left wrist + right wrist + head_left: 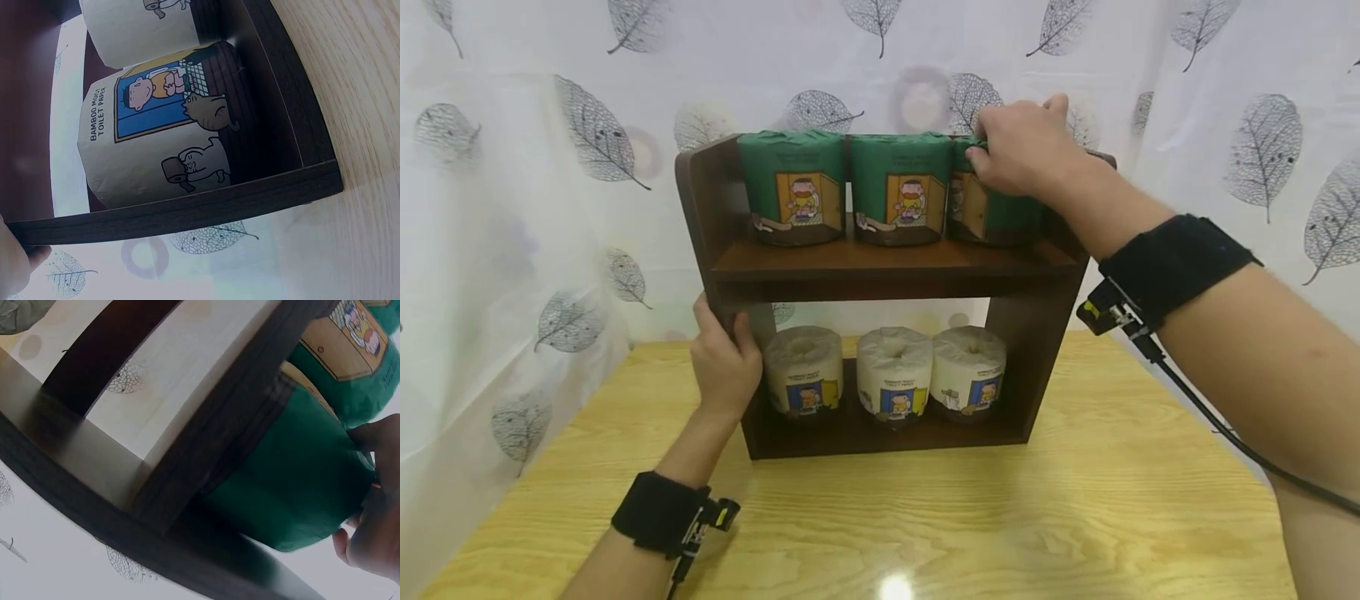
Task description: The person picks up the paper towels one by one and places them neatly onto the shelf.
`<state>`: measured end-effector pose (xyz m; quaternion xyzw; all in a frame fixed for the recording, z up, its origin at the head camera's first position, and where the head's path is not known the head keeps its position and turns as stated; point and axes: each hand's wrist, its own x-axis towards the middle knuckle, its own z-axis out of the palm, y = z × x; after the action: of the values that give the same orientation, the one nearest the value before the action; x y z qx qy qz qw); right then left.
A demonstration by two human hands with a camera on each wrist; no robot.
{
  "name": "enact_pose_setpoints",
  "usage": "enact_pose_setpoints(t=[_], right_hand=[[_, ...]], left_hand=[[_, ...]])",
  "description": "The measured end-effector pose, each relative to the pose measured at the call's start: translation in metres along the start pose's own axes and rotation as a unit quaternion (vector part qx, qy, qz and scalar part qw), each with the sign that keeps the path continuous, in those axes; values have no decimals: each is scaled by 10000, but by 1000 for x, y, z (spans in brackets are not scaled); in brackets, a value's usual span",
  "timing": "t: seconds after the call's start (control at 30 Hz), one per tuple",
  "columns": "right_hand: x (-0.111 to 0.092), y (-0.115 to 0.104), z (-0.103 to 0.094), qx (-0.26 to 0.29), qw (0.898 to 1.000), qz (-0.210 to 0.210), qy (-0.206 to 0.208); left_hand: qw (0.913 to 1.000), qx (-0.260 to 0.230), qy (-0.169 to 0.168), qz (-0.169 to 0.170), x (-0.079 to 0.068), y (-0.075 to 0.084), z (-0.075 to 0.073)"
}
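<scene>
A dark brown two-tier wooden shelf point(895, 282) stands on the table. My left hand point(724, 367) grips its left side panel below the middle board; part of that hand shows at the panel's edge in the left wrist view point(11, 265). On the upper tier, my right hand point(1028, 148) holds the top of the rightmost green-wrapped toilet roll point(1011, 218), which the hand partly covers. The right wrist view shows the fingers at this roll's point(294, 472) top. Beside it stand the middle green roll point(901, 158) and the left green roll point(792, 158), both upright.
Three cream-wrapped toilet rolls, left point(806, 367), middle point(895, 367) and right point(968, 367), stand on the lower tier. A pale curtain with leaf prints point(587, 133) hangs behind the light wood table point(925, 517). A black cable point(1240, 446) trails from the right wrist strap.
</scene>
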<state>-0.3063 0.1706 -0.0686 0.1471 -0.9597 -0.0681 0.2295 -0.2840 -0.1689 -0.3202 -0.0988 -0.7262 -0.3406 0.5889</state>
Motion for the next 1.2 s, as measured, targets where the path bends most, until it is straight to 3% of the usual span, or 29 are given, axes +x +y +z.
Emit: enact_pose_setpoints(t=[0.6, 0.97, 1.2], right_hand=[[4, 33, -16, 451, 9938, -786, -648], [1, 45, -13, 732, 9930, -807, -463], [-6, 48, -7, 909, 9937, -517, -394]], left_hand=[[9999, 57, -94, 9, 4, -2, -5], [9999, 46, -101, -83, 4, -2, -4], [9998, 35, -188, -89, -2, -2, -1]])
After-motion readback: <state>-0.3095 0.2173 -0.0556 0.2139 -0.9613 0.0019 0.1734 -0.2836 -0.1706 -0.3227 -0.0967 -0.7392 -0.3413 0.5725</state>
